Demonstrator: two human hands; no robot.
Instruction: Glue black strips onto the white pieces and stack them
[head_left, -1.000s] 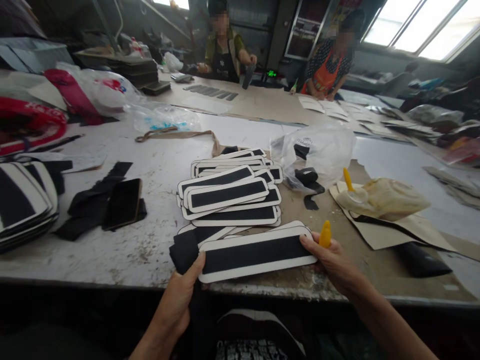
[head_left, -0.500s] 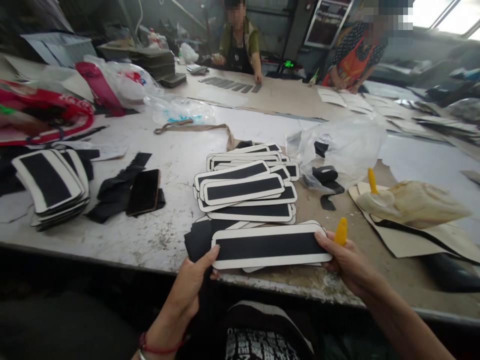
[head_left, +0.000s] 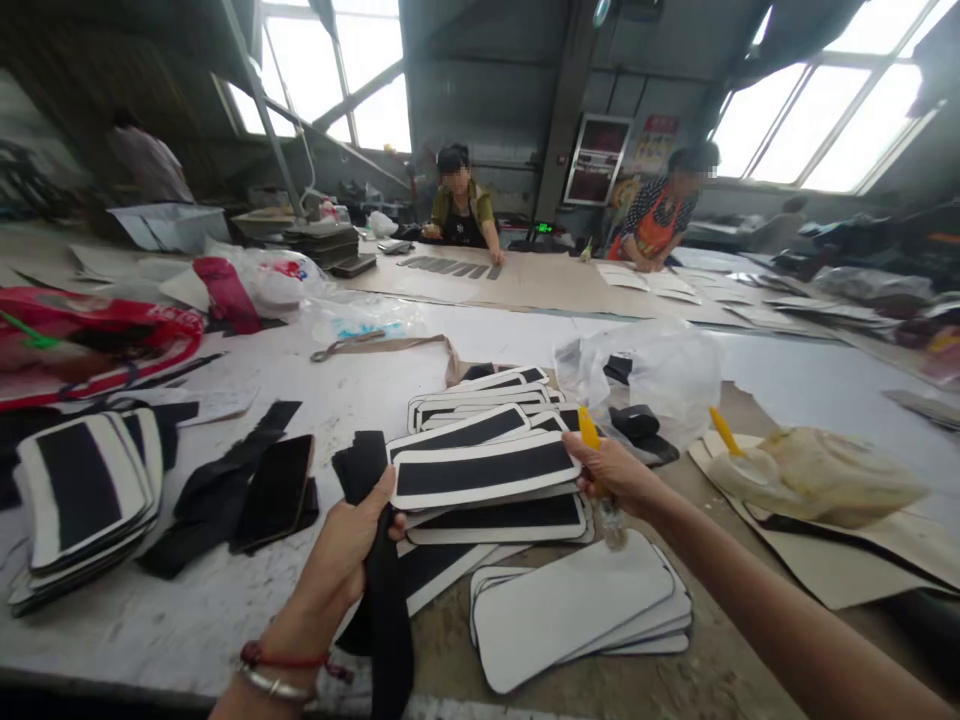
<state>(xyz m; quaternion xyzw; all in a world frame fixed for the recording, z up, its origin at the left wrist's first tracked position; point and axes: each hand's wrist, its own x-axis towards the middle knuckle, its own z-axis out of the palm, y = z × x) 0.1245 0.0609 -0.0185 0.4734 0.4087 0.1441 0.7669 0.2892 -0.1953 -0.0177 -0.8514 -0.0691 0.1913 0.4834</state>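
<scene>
A long white rounded panel with a black strip [head_left: 487, 468] spans both hands, over a pile of similar panels [head_left: 495, 520]. My left hand [head_left: 349, 545] is closed at its left end, thumb along the edge. Black fabric strips [head_left: 390, 625] lie beside and under that hand. My right hand [head_left: 619, 475] pinches the right end and also holds a brush with a yellow handle [head_left: 589, 430], bristles pointing down. Just below the brush, a stack of plain white panels [head_left: 574, 610] lies fanned on the table.
Left are a stack of black-and-white panels [head_left: 75, 490] and a phone [head_left: 274, 490]. A clear plastic bag [head_left: 667, 375] lies beyond my right hand. To the right, a glue-stained plastic container [head_left: 840, 475] has a yellow handle in it. Two people work at the far table.
Both hands have carried the panel away from the table's front edge onto the pile. The plain white stack is now uncovered. My view has tilted upward.
</scene>
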